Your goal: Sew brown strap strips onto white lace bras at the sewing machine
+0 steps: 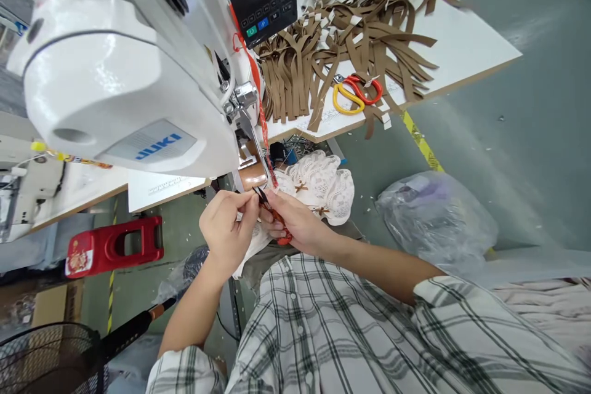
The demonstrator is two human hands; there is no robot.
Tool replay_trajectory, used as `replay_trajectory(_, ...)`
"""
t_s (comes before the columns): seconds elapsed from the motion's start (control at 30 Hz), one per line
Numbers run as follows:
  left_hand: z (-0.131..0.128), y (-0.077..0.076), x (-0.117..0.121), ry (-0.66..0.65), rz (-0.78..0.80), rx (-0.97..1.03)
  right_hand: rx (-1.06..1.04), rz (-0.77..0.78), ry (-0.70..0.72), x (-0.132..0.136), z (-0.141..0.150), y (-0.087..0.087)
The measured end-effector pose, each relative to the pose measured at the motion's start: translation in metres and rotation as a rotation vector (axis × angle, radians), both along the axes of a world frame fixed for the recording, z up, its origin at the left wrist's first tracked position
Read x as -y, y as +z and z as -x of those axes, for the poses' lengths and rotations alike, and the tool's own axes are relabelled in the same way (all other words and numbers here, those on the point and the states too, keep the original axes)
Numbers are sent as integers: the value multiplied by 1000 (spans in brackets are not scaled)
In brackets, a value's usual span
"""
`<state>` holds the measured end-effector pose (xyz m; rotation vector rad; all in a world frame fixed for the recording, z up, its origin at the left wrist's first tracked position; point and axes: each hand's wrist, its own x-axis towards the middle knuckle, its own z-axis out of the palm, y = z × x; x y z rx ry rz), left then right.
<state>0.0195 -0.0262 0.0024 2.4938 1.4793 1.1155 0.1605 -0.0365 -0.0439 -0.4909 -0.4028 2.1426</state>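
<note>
The sewing machine (124, 68) stands far left on the table (466, 43). Straps (351, 37) lie right of it, scissors (357, 93) at their near edge. 2 hands (228, 228) (295, 225) meet below the machine, lace (323, 184) just right.

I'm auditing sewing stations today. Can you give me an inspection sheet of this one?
Surface: white table, edge visible.
Job's things: left hand and right hand pinch small orange-handled snips and white lace fabric below the Juki sewing machine.
Clutter: brown strap pieces; scissors.
Fingers: both closed on the work.
Cables: nothing seen.
Surroundings: red stool, plastic bag, fan.
</note>
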Motion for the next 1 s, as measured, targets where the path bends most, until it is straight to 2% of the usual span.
replay_trajectory(0.13,1,-1,-6,66,23,67,65,-24,-65,-5,-5,-4)
replay_trajectory(0.33,5,-13,-35,413,103,308,70,48,-118,-10,-11,-19)
replay_trajectory(0.5,-1,-17,-40,445,203,402,113,74,-107,-10,-11,-27)
replay_trajectory(0.73,-7,-18,-39,438,200,482,129,52,-118,-13,-9,-27)
replay_trajectory(0.83,-6,-22,-39,461,136,429,273,-91,-195,-19,-10,-20)
replay_trajectory(1.0,-7,-28,-40,427,-139,218,868,-614,-552,-49,-6,-13)
